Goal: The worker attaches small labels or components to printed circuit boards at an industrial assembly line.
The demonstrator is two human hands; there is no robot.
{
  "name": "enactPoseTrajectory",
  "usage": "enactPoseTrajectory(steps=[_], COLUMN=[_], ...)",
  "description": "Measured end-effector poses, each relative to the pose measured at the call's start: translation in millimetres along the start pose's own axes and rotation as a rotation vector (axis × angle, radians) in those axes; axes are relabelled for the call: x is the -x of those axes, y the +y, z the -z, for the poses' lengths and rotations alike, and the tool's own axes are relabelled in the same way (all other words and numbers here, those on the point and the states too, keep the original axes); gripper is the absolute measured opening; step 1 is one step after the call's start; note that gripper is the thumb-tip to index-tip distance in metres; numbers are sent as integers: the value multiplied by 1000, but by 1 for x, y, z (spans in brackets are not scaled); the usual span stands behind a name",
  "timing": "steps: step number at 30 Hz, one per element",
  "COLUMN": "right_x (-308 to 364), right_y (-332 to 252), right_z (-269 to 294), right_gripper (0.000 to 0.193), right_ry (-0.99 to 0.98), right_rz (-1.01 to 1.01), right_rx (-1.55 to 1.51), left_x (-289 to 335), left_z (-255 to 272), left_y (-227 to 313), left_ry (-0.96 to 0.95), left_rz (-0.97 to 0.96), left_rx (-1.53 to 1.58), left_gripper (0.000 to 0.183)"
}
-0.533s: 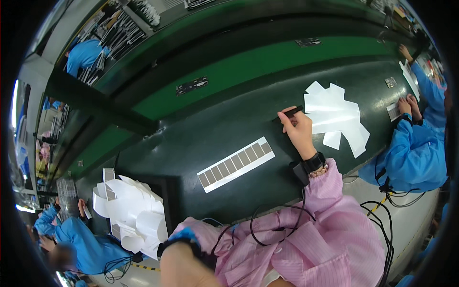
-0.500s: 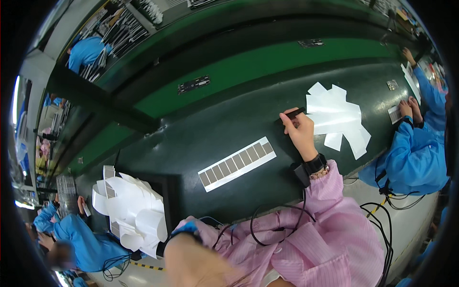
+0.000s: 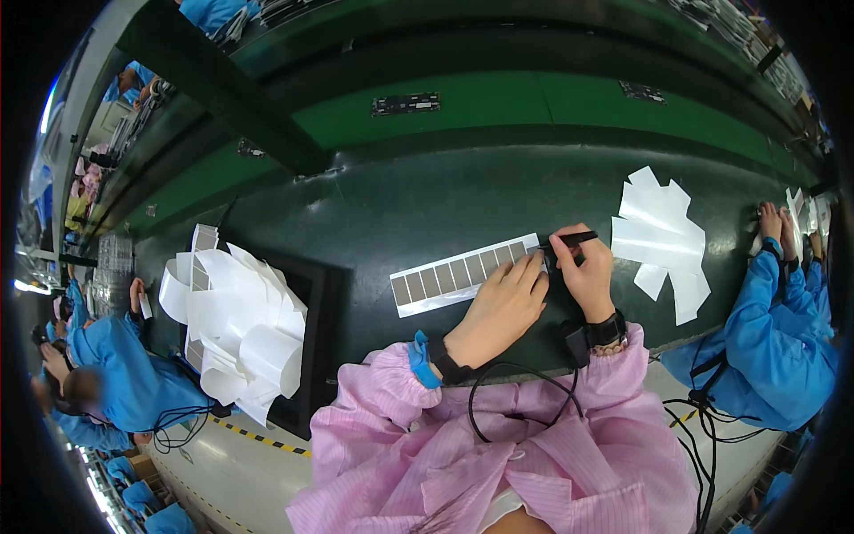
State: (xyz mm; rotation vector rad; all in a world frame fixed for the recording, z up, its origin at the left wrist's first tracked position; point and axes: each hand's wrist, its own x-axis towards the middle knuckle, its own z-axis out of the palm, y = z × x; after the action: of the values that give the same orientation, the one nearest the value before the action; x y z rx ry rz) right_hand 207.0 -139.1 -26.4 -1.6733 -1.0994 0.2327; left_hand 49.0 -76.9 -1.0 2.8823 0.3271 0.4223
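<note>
A white strip (image 3: pixel 398 300) with a row of grey rectangular labels lies slantwise on the dark green bench in front of me. My left hand (image 3: pixel 500 311) is flat on its right part, fingers stretched out near the right end, covering some labels. In my right hand (image 3: pixel 585 278) a slim black pen-shaped tool (image 3: pixel 580 238) is pinched. The tool's thin end points left at the strip's right end; I cannot tell whether it touches. Right of this hand, a loose pile of white backing sheets (image 3: pixel 663 233) lies on the bench.
A black tray (image 3: pixel 313 356) at the left holds heaped, curling white sheets (image 3: pixel 240 311). Dark circuit boards (image 3: pixel 406 104) lie on the green ledge behind the bench. A co-worker in blue (image 3: pixel 774 334) works at the right, another (image 3: pixel 147 365) at the left. A black cable (image 3: pixel 498 369) hangs before me.
My left hand has come up from the lower edge onto the strip. My right hand, still holding the black tool, is now beside the strip's right end. The view has shifted.
</note>
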Motion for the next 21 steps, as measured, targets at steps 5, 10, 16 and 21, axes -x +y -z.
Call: enactPoseTrajectory(steps=[5,10,16,21], right_x=[1,0,1,1], right_y=[1,0,1,1], right_z=[0,1,0,-1], right_gripper=[6,7,7,7], right_ry=[-2,-8,11,15], right_rz=[4,-15,-50,-72], right_rx=[8,7,23,8], left_x=[0,1,2,2], left_z=[-3,-4,-5,0], left_y=[2,1,-1,-2], left_ry=[-12,4,-10,-38], left_rz=[1,-1,-3,12], left_rx=[-43,-78,-30,56], left_gripper=[43,44,44,46])
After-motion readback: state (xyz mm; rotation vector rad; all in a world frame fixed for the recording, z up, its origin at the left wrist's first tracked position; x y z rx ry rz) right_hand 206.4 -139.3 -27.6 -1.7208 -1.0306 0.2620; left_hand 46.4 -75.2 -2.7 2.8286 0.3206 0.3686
